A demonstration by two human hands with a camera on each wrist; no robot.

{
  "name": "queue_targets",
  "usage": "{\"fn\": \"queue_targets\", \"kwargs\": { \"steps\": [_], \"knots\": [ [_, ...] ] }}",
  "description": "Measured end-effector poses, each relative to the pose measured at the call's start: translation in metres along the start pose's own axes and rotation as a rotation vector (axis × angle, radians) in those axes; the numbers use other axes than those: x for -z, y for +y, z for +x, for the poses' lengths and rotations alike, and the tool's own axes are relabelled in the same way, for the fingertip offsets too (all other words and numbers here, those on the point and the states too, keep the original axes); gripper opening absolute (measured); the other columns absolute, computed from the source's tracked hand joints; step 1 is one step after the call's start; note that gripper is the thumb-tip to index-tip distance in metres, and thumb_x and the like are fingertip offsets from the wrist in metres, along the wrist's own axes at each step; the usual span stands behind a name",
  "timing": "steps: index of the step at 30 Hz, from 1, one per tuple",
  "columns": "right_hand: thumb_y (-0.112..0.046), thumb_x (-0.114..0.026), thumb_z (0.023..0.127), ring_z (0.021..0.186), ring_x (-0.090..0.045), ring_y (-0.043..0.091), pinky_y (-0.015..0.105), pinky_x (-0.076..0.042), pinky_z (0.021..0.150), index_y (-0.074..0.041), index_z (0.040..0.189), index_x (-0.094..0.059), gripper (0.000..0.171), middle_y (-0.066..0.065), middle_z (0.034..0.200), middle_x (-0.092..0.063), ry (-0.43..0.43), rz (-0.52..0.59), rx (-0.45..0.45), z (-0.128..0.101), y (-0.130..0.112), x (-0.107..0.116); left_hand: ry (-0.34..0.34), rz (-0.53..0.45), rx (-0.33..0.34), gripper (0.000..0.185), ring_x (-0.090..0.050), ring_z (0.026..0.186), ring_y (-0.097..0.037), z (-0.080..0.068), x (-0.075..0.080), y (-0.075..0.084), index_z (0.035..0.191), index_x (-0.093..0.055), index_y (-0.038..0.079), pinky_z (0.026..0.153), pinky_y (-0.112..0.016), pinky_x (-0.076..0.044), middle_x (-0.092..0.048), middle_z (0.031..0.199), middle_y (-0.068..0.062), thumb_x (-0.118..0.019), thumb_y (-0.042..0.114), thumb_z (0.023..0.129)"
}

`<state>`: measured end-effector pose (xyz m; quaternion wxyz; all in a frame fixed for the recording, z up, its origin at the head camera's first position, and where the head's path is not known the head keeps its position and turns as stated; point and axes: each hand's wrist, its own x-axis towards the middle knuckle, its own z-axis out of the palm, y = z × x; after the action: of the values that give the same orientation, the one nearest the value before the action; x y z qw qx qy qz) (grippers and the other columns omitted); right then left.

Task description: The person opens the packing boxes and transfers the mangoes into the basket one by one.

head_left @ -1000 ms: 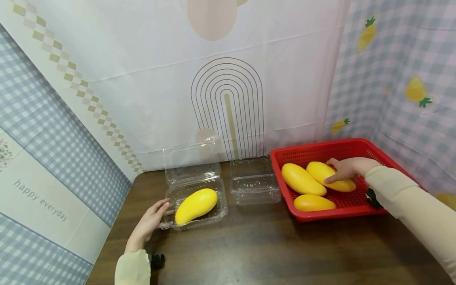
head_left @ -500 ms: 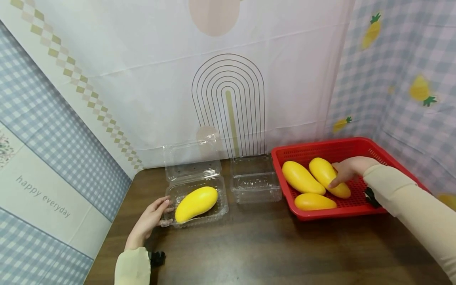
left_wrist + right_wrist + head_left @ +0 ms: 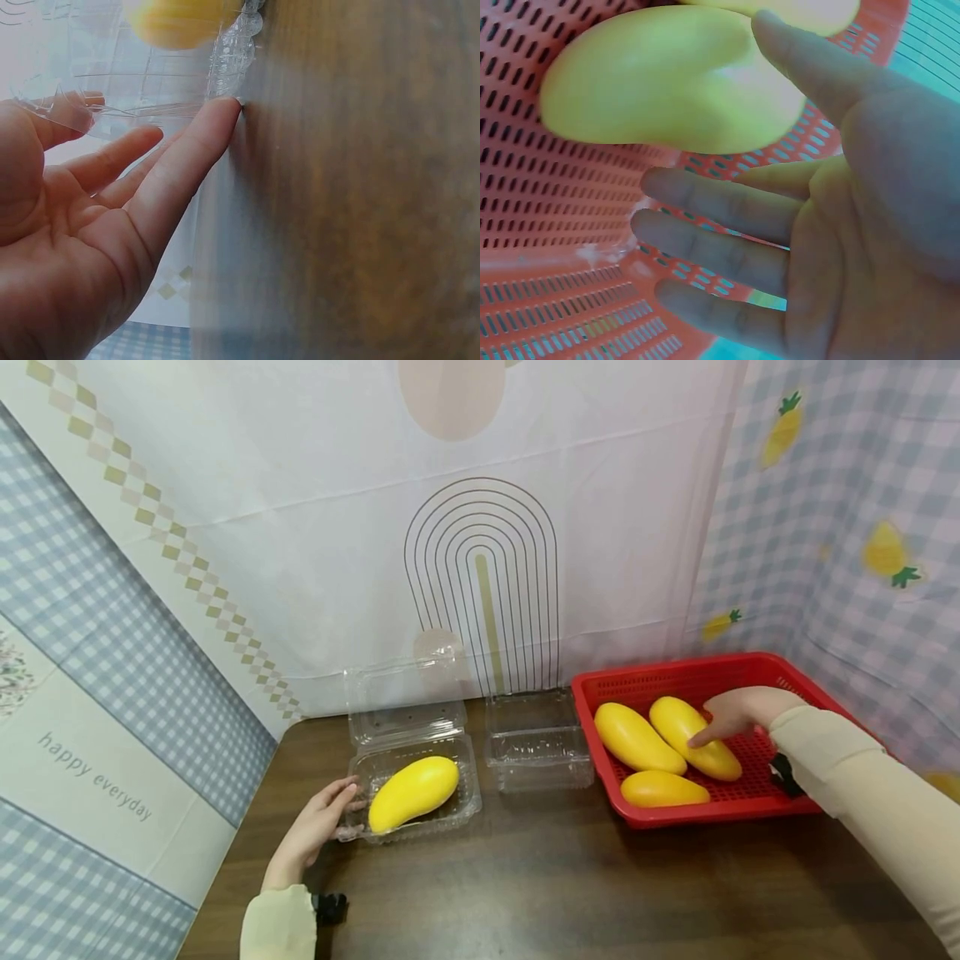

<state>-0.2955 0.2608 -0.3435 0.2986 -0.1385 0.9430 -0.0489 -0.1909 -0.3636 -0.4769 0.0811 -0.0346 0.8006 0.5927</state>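
In the head view, a yellow mango (image 3: 414, 793) lies in an open clear plastic clamshell box (image 3: 468, 785). My left hand (image 3: 318, 822) is at the box's left side; in the left wrist view its fingers (image 3: 184, 165) are fairly straight and touch the plastic edge. My right hand (image 3: 742, 712) reaches into a red basket (image 3: 675, 817), beside a slanted mango (image 3: 693, 737). The right wrist view shows the thumb (image 3: 802, 56) against that mango and the other fingers straight out below it. Two other mangoes, one longer (image 3: 637, 739) and one nearer the front (image 3: 663, 788), lie to its left.
A second clear plastic box (image 3: 538, 758) stands with its lid up between the first box and the basket. Brown wooden table (image 3: 510, 885) extends in front. Printed cloth (image 3: 337, 552) hangs behind and at the sides.
The slanted mango has turned in the basket, its near end swinging toward the front. My right hand has shifted slightly beside it; my left hand has stayed at the box.
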Motion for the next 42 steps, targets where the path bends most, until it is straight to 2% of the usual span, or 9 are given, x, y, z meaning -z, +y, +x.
{"fn": "queue_targets", "kwargs": {
  "steps": [3, 5, 11, 16, 23, 29, 35, 42],
  "knots": [
    [-0.056, -0.067, 0.091, 0.125, -0.045, 0.056, 0.064, -0.043, 0.101, 0.023, 0.137, -0.041, 0.095, 0.043, 0.139, -0.044, 0.085, -0.028, -0.001, -0.002, -0.002, 0.004, -0.001, -0.017, 0.0, 0.054, -0.044, 0.136, -0.045, -0.001, 0.001, 0.0, 0.155, -0.03, 0.0, 0.082, -0.039, -0.06, -0.035, 0.154, -0.03, -0.041, 0.029, 0.111],
    [-0.053, -0.065, 0.093, 0.126, -0.043, 0.057, 0.065, -0.04, 0.102, 0.021, 0.137, -0.043, 0.089, 0.042, 0.139, -0.045, 0.148, -0.035, 0.012, -0.003, -0.004, 0.007, -0.002, -0.019, -0.001, 0.053, -0.043, 0.136, -0.045, -0.001, 0.002, 0.001, 0.155, -0.03, 0.0, 0.083, -0.039, -0.06, -0.034, 0.154, -0.03, -0.04, 0.028, 0.111],
    [-0.042, -0.06, 0.1, 0.119, -0.053, 0.052, 0.065, -0.043, 0.099, 0.013, 0.133, -0.055, 0.064, 0.034, 0.131, -0.057, 0.354, -0.061, 0.07, -0.007, -0.025, 0.023, 0.004, -0.009, -0.005, 0.053, -0.043, 0.136, -0.045, -0.001, 0.004, 0.002, 0.155, -0.031, 0.0, 0.083, -0.039, -0.06, -0.034, 0.154, -0.03, -0.041, 0.029, 0.111],
    [-0.043, -0.06, 0.1, 0.115, -0.058, 0.048, 0.064, -0.046, 0.095, 0.008, 0.132, -0.059, 0.06, 0.03, 0.128, -0.061, 0.45, -0.045, 0.085, -0.011, -0.05, 0.035, 0.016, -0.008, -0.004, 0.053, -0.044, 0.136, -0.044, 0.0, 0.003, 0.001, 0.154, -0.032, 0.0, 0.082, -0.038, -0.06, -0.036, 0.153, -0.03, -0.042, 0.029, 0.111],
    [-0.037, -0.063, 0.099, 0.101, -0.065, 0.037, 0.057, -0.053, 0.087, 0.003, 0.126, -0.064, 0.049, 0.021, 0.114, -0.069, 0.506, -0.016, 0.137, -0.006, -0.079, 0.041, 0.03, -0.014, -0.009, 0.052, -0.047, 0.134, -0.044, -0.001, -0.002, -0.003, 0.153, -0.035, -0.001, 0.081, -0.038, -0.06, -0.039, 0.151, -0.03, -0.043, 0.028, 0.11],
    [-0.035, -0.063, 0.099, 0.103, -0.065, 0.036, 0.057, -0.053, 0.088, -0.002, 0.125, -0.066, 0.043, 0.017, 0.115, -0.07, 0.522, -0.025, 0.193, 0.0, -0.104, 0.045, 0.03, -0.036, -0.013, 0.051, -0.047, 0.134, -0.044, -0.001, -0.003, -0.004, 0.153, -0.034, -0.001, 0.081, -0.04, -0.06, -0.039, 0.151, -0.03, -0.043, 0.026, 0.11],
    [-0.031, -0.063, 0.099, 0.105, -0.066, 0.035, 0.055, -0.053, 0.091, -0.001, 0.126, -0.066, 0.041, 0.017, 0.115, -0.071, 0.549, -0.04, 0.242, 0.009, -0.128, 0.049, 0.029, -0.023, -0.018, 0.05, -0.047, 0.133, -0.044, 0.001, -0.002, -0.002, 0.153, -0.034, -0.001, 0.081, -0.039, -0.061, -0.039, 0.151, -0.03, -0.042, 0.025, 0.111],
    [-0.03, -0.066, 0.097, 0.098, -0.067, 0.028, 0.05, -0.054, 0.089, -0.004, 0.126, -0.067, 0.038, 0.012, 0.107, -0.072, 0.548, -0.049, 0.297, 0.022, -0.163, 0.045, 0.033, -0.027, -0.009, 0.051, -0.048, 0.133, -0.044, 0.0, -0.003, -0.002, 0.153, -0.034, -0.002, 0.081, -0.039, -0.061, -0.04, 0.15, -0.03, -0.043, 0.025, 0.11]
  ]
}}
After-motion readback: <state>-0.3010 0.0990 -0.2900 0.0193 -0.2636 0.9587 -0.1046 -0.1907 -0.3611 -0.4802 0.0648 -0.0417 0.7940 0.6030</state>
